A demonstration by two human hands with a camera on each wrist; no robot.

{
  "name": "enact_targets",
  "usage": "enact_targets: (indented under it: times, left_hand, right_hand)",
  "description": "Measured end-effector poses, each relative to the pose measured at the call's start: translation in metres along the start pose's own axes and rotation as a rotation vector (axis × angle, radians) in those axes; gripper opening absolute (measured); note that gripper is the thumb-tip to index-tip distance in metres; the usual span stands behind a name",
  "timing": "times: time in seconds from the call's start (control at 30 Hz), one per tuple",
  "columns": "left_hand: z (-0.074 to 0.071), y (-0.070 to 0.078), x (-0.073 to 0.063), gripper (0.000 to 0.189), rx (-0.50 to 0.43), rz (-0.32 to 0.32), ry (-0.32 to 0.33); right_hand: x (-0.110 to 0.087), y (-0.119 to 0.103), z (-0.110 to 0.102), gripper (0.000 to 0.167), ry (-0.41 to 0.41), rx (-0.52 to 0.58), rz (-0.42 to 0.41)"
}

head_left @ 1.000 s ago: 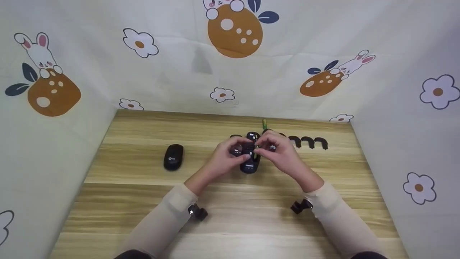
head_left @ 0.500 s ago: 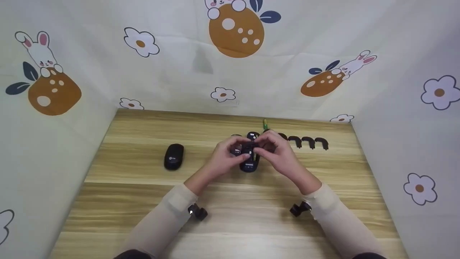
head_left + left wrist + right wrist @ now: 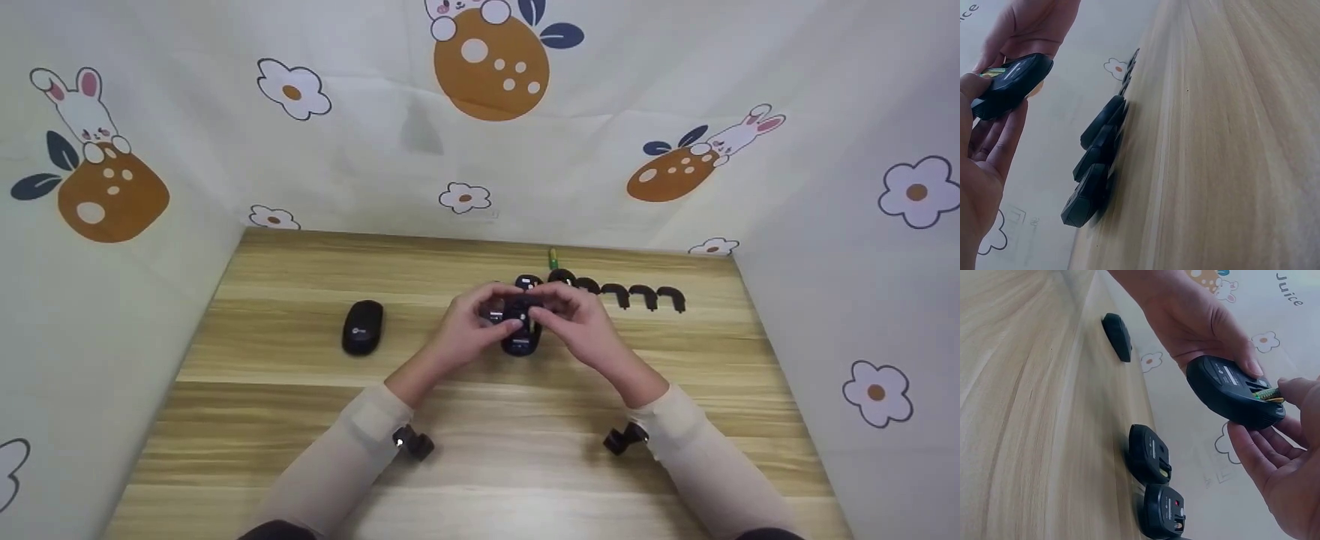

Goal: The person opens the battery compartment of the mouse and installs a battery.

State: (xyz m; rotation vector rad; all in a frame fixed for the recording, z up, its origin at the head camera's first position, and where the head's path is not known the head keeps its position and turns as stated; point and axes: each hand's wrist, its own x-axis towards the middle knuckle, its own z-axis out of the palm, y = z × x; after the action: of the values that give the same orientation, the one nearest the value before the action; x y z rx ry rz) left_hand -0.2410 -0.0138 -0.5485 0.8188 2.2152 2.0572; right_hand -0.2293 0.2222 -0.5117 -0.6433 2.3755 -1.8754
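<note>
Both hands hold a black computer mouse [image 3: 519, 345] above the table, its underside turned up and its battery compartment uncovered. A green battery [image 3: 1266, 394] sits in the compartment, its end tilted up a little in the right wrist view. My left hand [image 3: 472, 319] grips the mouse from the left, thumb on the underside. My right hand [image 3: 577, 322] holds it from the other side: the thumb touches the battery's end, and the fingers lie beneath the mouse in the right wrist view. The index fingertips meet near the mouse's far end.
Another black mouse [image 3: 362, 328] lies to the left. Behind the hands are more upturned mice [image 3: 528, 282], [image 3: 1150, 455] partly hidden. A row of curved black covers [image 3: 643, 297] runs right, with a green-yellow battery [image 3: 553, 259] at the back. Patterned cloth walls [image 3: 360, 165] enclose the table.
My right fingers have shifted from the battery's side toward the mouse's far end, meeting the left index finger. The held mouse has tilted slightly. My left hand stays nearly still.
</note>
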Motion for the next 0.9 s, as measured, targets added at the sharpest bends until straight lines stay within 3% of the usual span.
enact_targets:
  times: [0.37,0.67,0.8,0.9]
  left_hand:
    - [0.0023,-0.0001,0.0001,0.045,-0.06,-0.009,-0.019]
    - [0.002,0.0026,0.0009,0.044,-0.023,-0.03,-0.008]
    - [0.0011,0.0011,0.0016,0.045,-0.021,-0.048,-0.001]
    - [0.0,-0.0006,0.0019,0.044,-0.021,-0.055,0.004]
  right_hand:
    - [-0.0005,0.004,0.0023,0.021,0.014,0.007,-0.062]
    - [-0.0005,0.0074,0.0031,0.022,0.036,-0.001,-0.053]
    - [-0.0019,0.0086,0.0017,0.029,0.02,-0.014,-0.068]
    - [-0.0038,0.0089,0.0001,0.045,-0.026,-0.067,-0.117]
